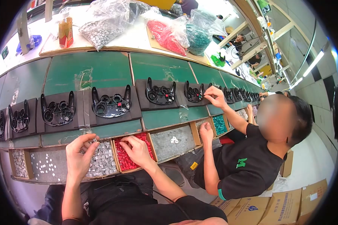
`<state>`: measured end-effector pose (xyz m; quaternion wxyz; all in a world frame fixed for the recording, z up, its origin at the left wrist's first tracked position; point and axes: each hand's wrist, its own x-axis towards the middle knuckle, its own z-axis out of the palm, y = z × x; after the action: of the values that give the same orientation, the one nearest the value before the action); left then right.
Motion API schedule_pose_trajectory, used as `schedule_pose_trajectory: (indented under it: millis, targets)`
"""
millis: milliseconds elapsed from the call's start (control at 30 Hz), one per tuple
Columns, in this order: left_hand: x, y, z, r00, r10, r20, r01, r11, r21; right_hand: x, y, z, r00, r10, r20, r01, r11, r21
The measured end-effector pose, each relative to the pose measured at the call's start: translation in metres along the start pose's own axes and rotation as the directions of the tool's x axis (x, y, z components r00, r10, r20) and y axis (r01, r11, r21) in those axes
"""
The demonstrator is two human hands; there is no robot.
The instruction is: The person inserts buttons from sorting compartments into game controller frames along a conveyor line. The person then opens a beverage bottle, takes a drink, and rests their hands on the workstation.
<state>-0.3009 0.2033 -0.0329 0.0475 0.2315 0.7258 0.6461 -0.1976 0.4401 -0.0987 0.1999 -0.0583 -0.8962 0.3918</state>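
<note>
The left hand (79,155) pinches a small grey piece (95,140) between thumb and forefinger, above the tray of grey pieces (103,161); the piece appears light and stiff, perhaps slippery, best held by its rim; its facing and long axis are too small to tell. The right hand (139,152) is lowered, fingers bent, into the red pieces (129,161); whether it grasps one cannot be told. Beyond, the black shell (110,110) lies on a dark pad (135,108), its two horns pointing away from the person, its long axis roughly along the bench; it looks light, rigid and glossy, graspable by either horn; to the right, a co-worker's hand (216,96) reaches to another shell (194,96).
</note>
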Motion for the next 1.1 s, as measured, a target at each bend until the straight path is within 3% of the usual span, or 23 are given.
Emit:
schedule_pose_trajectory:
  millis: [100,300,467,567,767,1100]
  targets:
    - [0.001,0.005,-0.002,0.998,-0.059,0.035,0.06,0.998,-0.025,0.001,-0.001,-0.002,1.0,0.012,0.008,-0.012,1.0,-0.001]
    - [0.003,0.01,-0.006,0.996,0.084,0.012,-0.085,0.995,0.05,0.004,-0.007,-0.001,1.0,-0.008,-0.002,0.008,1.0,-0.001]
    - [0.002,0.012,-0.008,0.998,0.061,0.03,-0.062,0.997,0.053,0.004,-0.014,-0.002,0.999,0.044,0.024,-0.044,0.999,0.0]
    - [0.003,0.011,-0.01,0.997,0.069,0.031,-0.071,0.996,0.052,0.004,-0.006,0.005,0.997,-0.062,-0.036,0.061,0.998,-0.003]
    - [0.0,0.01,-0.011,0.994,0.078,0.071,-0.08,0.996,0.04,0.005,-0.019,0.0,0.996,0.081,0.024,-0.081,0.997,-0.011]
    - [-0.004,-0.003,-0.03,0.995,0.053,0.086,-0.059,0.996,0.068,0.001,-0.017,0.027,0.999,0.035,0.001,-0.035,0.999,-0.018]
